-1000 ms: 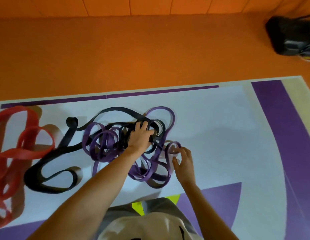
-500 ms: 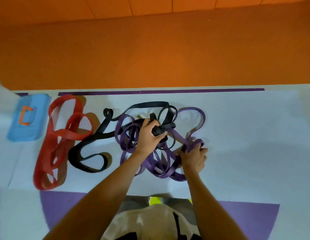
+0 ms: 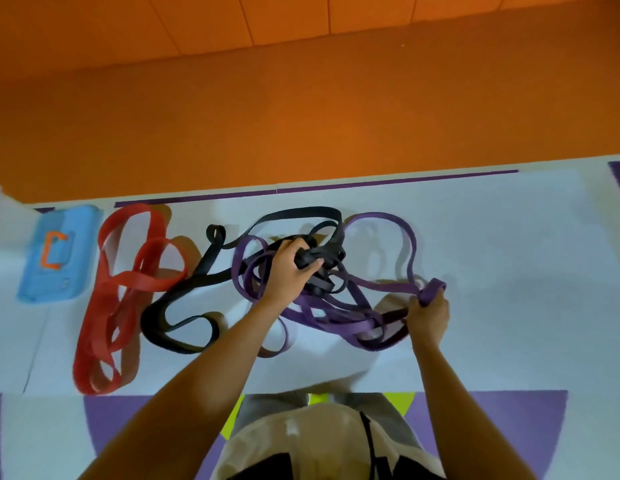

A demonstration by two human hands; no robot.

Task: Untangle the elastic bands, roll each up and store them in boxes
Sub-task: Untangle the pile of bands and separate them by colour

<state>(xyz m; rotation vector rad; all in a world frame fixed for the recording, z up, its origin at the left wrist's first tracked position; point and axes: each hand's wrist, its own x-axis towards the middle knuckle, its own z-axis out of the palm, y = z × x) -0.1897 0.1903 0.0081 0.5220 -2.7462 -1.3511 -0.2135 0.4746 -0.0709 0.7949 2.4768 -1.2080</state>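
Two hands work on the mat (image 3: 509,254): left hand (image 3: 289,268) curls round bunched black band (image 3: 201,275); right hand (image 3: 428,315), at four o'clock from it, grips a purple band (image 3: 432,288) loop. Red band (image 3: 145,277) and blue box (image 3: 55,254) lie at nine o'clock.

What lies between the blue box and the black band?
The red band lies there in loose loops, with the blue box on one side and the black band on the other. The head view shows it.

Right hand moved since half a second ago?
Yes. The right hand, gripping the purple band, has shifted right, away from the red band, which lies still; the left hand holds the black band.
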